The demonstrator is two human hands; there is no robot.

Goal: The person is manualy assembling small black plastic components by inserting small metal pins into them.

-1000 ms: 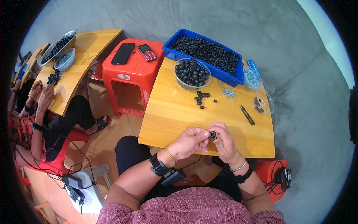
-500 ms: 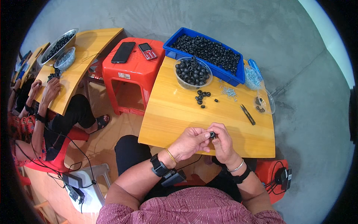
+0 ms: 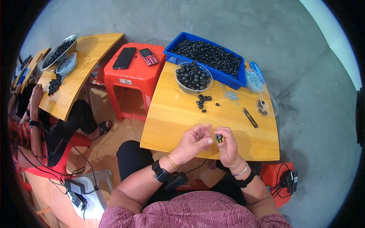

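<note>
Over the near edge of the yellow wooden table (image 3: 171, 125), my right hand (image 3: 227, 149) pinches a small black ring-shaped part (image 3: 219, 137), its hole facing up. Just left of it, my left hand (image 3: 193, 141) is open with its fingers apart, holding nothing and not touching the part. Ahead of my hands lie several loose black ring parts (image 3: 201, 101) and a little heap of small silvery pieces (image 3: 230, 95). A black pair of thread snips (image 3: 250, 117) rests to the right.
A blue tray (image 3: 243, 84) and a clear bowl (image 3: 187, 89), both full of black parts, stand at the back. Right of them are a container of silvery pieces (image 3: 254, 80) and a clear lid (image 3: 273, 104). Two phones lie on a red stool (image 3: 131, 81). A co-worker's hand (image 3: 36, 95) is far left.
My left hand has let go of the black part and moved left, its fingers opening. My right hand keeps hold of the part. The co-worker's hands have drawn back toward the table edge.
</note>
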